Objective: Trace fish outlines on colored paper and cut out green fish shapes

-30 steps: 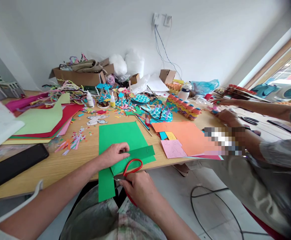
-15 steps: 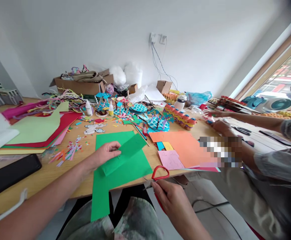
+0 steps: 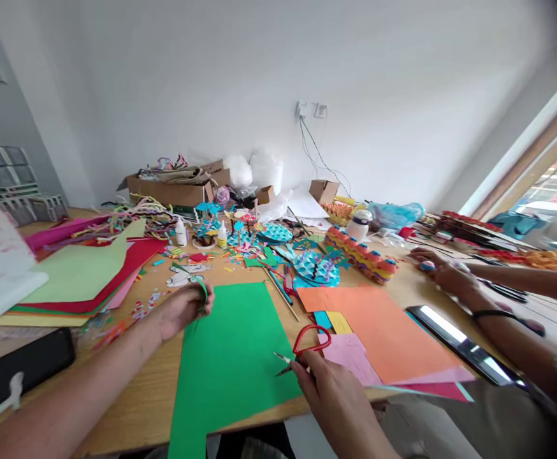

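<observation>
A cut piece of green paper (image 3: 204, 294), seen nearly edge-on, is pinched in my left hand (image 3: 183, 312) above the table. Below it lies a larger green sheet (image 3: 235, 350), one corner hanging past the table's front edge. My right hand (image 3: 333, 398) grips red-handled scissors (image 3: 313, 338), whose blades point left over that sheet, slightly apart. Close by on the right are an orange sheet (image 3: 374, 325) and a pink paper with drawn lines (image 3: 345, 357). A blue pencil (image 3: 278, 285) and a thin wooden stick (image 3: 285, 303) lie beyond the green sheet.
Coloured sheets (image 3: 78, 274) and a black phone-like object (image 3: 25, 360) lie left. Glue bottles (image 3: 181, 232), paper scraps and a painted egg carton (image 3: 362, 255) fill the back. On the right, another person's hands (image 3: 455, 280) work near a dark glossy device (image 3: 464, 344).
My left hand has lifted the green piece and turned it edge-on, off the larger sheet. The scissors stay in my right hand, now over the sheet. The view has tilted up.
</observation>
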The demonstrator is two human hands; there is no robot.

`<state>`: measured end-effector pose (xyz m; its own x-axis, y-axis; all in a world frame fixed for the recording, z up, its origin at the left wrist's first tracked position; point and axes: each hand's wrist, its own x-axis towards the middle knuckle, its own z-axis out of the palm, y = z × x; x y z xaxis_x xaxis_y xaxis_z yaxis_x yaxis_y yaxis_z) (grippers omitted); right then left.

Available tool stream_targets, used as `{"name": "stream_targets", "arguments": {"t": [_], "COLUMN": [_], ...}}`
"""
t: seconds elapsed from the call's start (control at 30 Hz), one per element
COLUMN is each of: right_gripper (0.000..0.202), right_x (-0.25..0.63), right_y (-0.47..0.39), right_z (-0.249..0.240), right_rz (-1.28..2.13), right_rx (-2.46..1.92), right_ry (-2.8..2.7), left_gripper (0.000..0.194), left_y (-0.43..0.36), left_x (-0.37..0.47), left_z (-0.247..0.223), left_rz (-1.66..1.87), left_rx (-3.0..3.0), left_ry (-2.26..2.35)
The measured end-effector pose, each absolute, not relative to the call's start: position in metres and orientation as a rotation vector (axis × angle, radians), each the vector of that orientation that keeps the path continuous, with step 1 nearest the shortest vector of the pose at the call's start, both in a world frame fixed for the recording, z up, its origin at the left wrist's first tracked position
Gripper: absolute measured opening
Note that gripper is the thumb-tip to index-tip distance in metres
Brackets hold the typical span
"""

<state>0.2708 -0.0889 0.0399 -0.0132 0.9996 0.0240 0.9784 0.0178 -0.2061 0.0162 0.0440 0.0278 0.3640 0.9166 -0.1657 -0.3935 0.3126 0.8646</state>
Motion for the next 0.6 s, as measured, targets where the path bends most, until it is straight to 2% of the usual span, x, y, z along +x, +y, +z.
{"name": "stream_targets", "arguments": {"t": [0.27, 0.6], "right_gripper": [0.022, 0.023], "right_x": [0.272, 0.291], "right_y": [-0.038, -0.014], "right_z": [0.026, 0.003], "right_rz": [0.114, 0.023], "right_rx": [-2.148, -2.086], "right_ry": [-2.213, -2.295], "left_gripper": [0.004, 0.009], "left_y": [0.060, 0.065], "left_x": [0.036, 0.034], "left_z": [0.011, -0.003], "left_rz": [0.907, 0.893], "left_rx": [0.774, 0.725], "left_ry": [0.618, 0.573]}}
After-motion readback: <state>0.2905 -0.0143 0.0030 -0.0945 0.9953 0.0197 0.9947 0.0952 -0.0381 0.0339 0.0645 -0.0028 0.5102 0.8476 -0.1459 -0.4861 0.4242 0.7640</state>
